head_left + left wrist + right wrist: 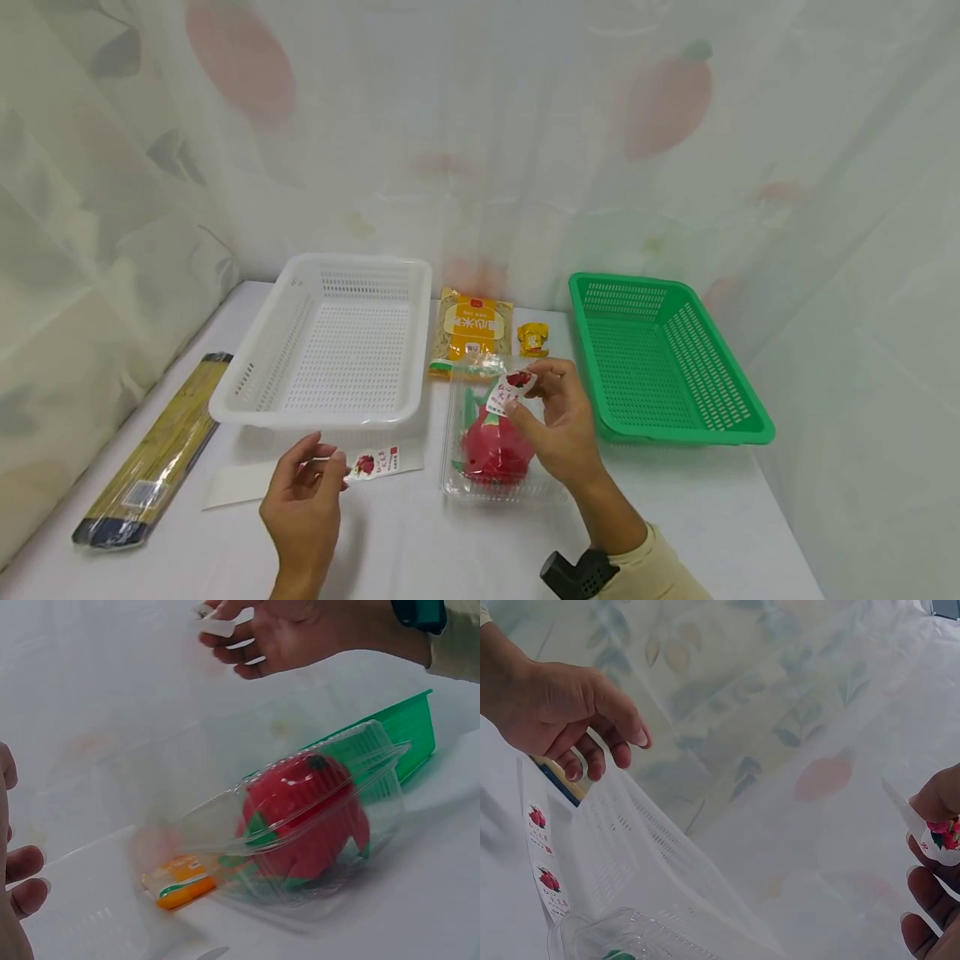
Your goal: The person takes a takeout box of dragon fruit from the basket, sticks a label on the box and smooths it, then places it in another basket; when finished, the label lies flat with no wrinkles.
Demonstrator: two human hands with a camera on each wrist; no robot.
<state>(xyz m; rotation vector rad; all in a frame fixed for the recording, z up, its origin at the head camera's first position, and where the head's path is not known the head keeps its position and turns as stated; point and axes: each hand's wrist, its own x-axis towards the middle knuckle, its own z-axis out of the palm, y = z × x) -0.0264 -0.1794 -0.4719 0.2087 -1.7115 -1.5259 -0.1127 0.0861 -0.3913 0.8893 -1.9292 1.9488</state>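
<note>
Between thumb and fingers my right hand (561, 427) pinches a white dragon fruit sticker (512, 392), held over a clear plastic clamshell box (459, 471). Inside the box lies a red dragon fruit (495, 450) with green tips; in the left wrist view the lid looks closed over it. My left hand (306, 500) hovers above a white backing strip (243, 485) that carries more of these printed stickers (549, 879). Its fingers are loosely bent with nothing between them, as the right wrist view shows.
A white basket (322, 416) stands behind the strip, a green basket (690, 435) at the right. Behind the box lie a yellow food packet (474, 327) and a small gold-wrapped item (533, 338). A long pack of yellowish sticks (161, 442) lies at far left. Curtains hang around the table.
</note>
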